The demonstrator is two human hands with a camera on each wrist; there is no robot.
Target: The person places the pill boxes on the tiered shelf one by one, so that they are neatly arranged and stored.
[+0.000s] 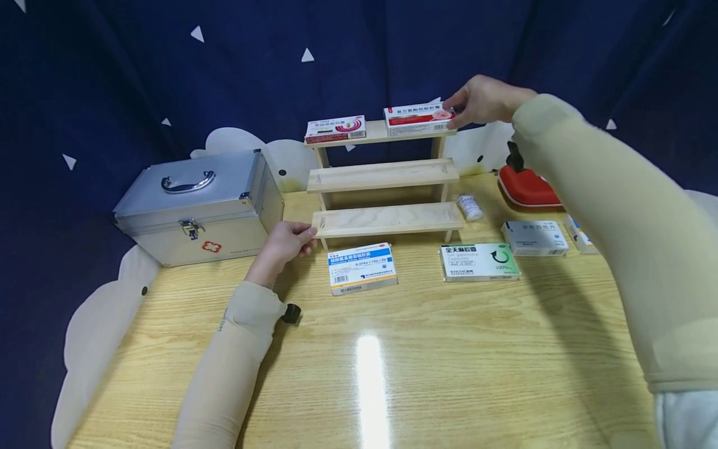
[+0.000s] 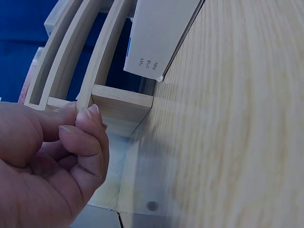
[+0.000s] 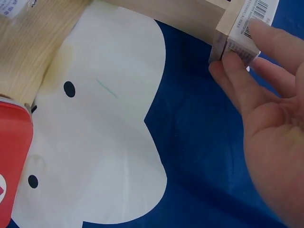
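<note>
My left hand [image 1: 283,244] pinches the left end of the lowest board of a three-step wooden shelf [image 1: 387,218]; the left wrist view shows thumb and fingertips meeting at the board's end [image 2: 85,92]. At the top step's right end, my right hand [image 1: 485,100] holds a white and red medicine box [image 1: 415,120] by its right end. Up close in the right wrist view, the fingers [image 3: 240,80] lie against the box's end and side, near its barcode. Another white box with pink rings [image 1: 336,129] lies on the top step's left part.
A silver first-aid case [image 1: 191,206] stands left of the shelf. In front lie a blue-white box [image 1: 361,268] and a green-white box [image 1: 479,262]. To the right are a small white bottle [image 1: 470,207], a grey-white box [image 1: 535,238] and a red case [image 1: 527,187].
</note>
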